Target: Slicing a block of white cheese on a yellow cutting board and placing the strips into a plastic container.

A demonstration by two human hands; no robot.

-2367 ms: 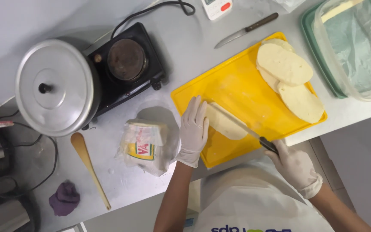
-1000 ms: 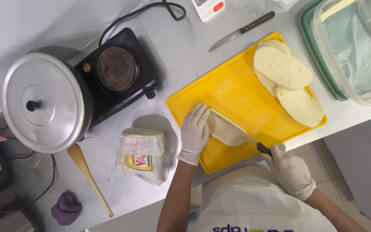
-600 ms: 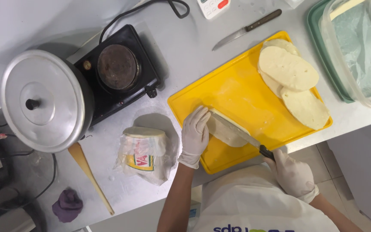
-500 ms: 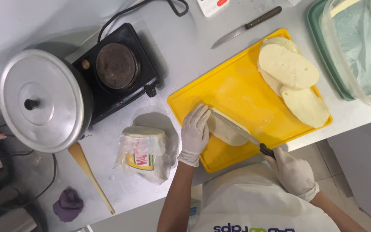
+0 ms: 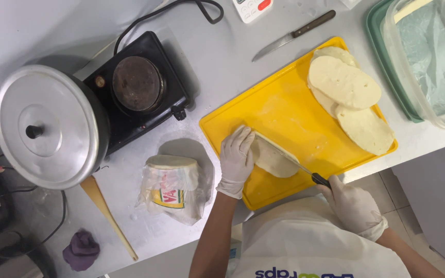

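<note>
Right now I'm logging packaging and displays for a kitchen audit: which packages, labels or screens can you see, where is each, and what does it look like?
Bag: on the counter left of the left hand, crumpled clear plastic around a white block.
Label: on the bag's front, yellow with red print.
Device: top edge, above the board, white with pale keys and one red button; its screen is out of frame.
Apron print: bottom edge, blue and green on white.

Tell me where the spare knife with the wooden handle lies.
In the head view, the spare knife lies on the steel counter, just beyond the far edge of the yellow cutting board.
</note>
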